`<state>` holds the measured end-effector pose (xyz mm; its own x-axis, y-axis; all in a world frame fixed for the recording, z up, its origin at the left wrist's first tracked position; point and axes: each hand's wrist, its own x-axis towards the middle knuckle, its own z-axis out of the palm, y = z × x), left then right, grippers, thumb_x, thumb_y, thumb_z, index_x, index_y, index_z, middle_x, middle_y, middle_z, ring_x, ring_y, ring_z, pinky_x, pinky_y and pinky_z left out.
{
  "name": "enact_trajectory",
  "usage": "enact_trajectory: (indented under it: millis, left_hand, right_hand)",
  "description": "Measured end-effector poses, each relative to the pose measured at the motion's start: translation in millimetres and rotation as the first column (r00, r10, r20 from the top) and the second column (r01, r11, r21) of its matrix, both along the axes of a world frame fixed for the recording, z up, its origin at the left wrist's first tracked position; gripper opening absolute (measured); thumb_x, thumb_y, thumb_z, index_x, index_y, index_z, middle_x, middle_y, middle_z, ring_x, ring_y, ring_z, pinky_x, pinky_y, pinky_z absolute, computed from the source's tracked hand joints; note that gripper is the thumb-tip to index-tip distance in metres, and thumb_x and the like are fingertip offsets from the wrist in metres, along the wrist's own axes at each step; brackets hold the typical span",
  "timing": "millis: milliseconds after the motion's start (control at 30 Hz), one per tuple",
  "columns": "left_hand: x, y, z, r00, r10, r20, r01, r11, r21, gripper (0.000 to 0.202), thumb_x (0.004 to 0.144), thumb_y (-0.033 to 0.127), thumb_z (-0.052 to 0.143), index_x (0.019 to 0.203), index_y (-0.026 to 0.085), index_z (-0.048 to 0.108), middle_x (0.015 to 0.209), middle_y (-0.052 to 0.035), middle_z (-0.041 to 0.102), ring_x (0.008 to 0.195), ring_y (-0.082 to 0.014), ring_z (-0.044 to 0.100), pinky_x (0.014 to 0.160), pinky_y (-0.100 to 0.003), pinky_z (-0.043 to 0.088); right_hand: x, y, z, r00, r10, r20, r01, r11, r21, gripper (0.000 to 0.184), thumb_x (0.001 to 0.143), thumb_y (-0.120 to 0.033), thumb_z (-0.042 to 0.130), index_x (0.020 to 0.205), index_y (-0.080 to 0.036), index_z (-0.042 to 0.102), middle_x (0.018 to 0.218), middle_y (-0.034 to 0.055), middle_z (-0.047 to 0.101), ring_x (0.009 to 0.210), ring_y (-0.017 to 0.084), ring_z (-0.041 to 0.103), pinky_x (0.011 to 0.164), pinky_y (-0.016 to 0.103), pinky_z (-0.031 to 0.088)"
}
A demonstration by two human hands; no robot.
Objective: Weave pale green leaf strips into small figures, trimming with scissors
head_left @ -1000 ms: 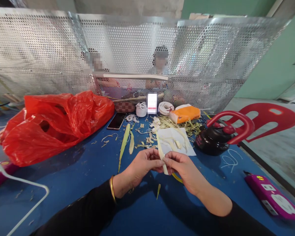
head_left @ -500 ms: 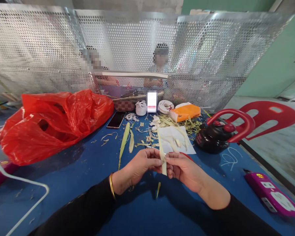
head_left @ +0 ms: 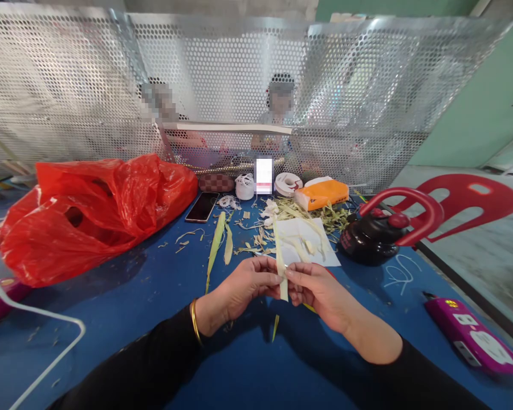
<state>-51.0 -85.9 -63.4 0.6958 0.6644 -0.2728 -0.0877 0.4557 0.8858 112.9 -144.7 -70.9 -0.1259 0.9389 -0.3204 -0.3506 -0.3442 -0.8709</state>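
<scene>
Both hands grasp one pale strip (head_left: 284,291): the left hand (head_left: 250,283) pinches it from the left, thumb on top, and the right hand (head_left: 318,287) from the right, their fingertips close together. Neither hand is nearer; the strip lies right between them. Its long axis points almost straight away from the body, the far end leaning slightly left; a short tail hangs out on the near side, and the longer part reaches beyond the fingers along the left edge of the paper (head_left: 331,259). Nearer the body, a small sliver (head_left: 276,328) lies on the table (head_left: 239,364). Left of the left hand lies a long husk (head_left: 216,245), also pointing away; the kettle (head_left: 370,242) stands beyond the paper's right side.
</scene>
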Motion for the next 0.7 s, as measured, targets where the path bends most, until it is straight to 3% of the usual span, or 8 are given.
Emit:
enact_trajectory:
  millis: [300, 700]
  left_hand:
    - [2.6, -1.5, -4.5, 0.999, 0.023, 0.025, -0.025, 0.998, 0.056, 0.025, 0.065, 0.025, 0.077, 0.081, 0.012, 0.062, 0.071, -0.0045, 0.067, 0.065, -0.0164, 0.066, 0.067, -0.029, 0.051]
    - [0.7, -0.4, -4.4, 0.999, -0.009, 0.040, 0.008, 1.000, 0.026, 0.026, 0.066, 0.026, 0.077, 0.084, 0.012, 0.065, 0.075, -0.0052, 0.068, 0.066, -0.0150, 0.065, 0.065, -0.027, 0.049]
  right_hand:
    - [-6.0, -1.1, -2.0, 0.994, -0.054, 0.100, 0.051, 0.998, 0.033, 0.033, 0.069, -0.044, 0.077, 0.069, -0.015, 0.061, 0.057, -0.0016, 0.059, 0.050, 0.008, 0.052, 0.052, 0.022, 0.041]
    - [-1.8, 0.1, 1.2, 0.996, -0.014, -0.090, 0.008, 0.997, -0.072, 0.027, 0.065, -0.034, 0.081, 0.068, -0.015, 0.062, 0.057, -0.0031, 0.057, 0.048, 0.007, 0.051, 0.050, 0.022, 0.043]
